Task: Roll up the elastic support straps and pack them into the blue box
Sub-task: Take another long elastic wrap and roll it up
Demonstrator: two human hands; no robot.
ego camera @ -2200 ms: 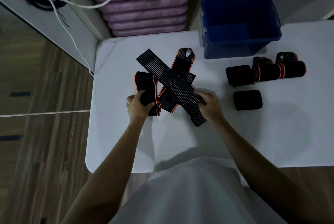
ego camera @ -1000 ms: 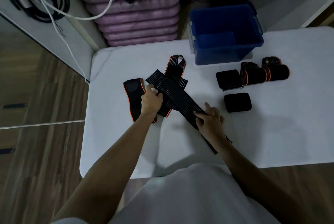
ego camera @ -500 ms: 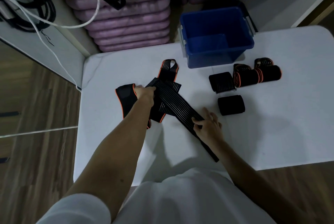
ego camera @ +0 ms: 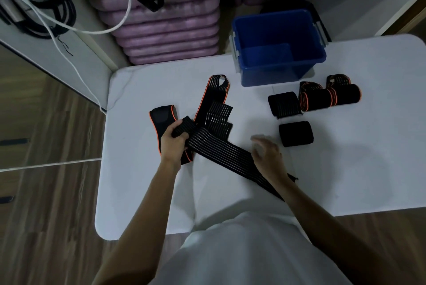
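Fingers of the left hand [ego camera: 173, 144] curl round the black ribbed strap [ego camera: 221, 154]; the blurred right hand [ego camera: 267, 157] seems loosely spread above it

Striped black strap [ego camera: 221, 153] unrolled diagonally, four rolled straps [ego camera: 315, 100] beside blue box [ego camera: 279, 72]

Head-worn view looks steeply down, close over the table [ego camera: 143, 192].

Strap [ego camera: 221, 154]: black with thin pale lengthwise stripes. Second strap [ego camera: 213, 94]: black, orange-edged. Pad [ego camera: 162, 119]: black with orange border. Rolls [ego camera: 322, 98]: black, orange-trimmed. Box [ego camera: 280, 70]: blue. Table [ego camera: 357, 169]: white. Cushions [ego camera: 168, 33]: purple. Floor [ego camera: 46, 215]: brown wood grain.
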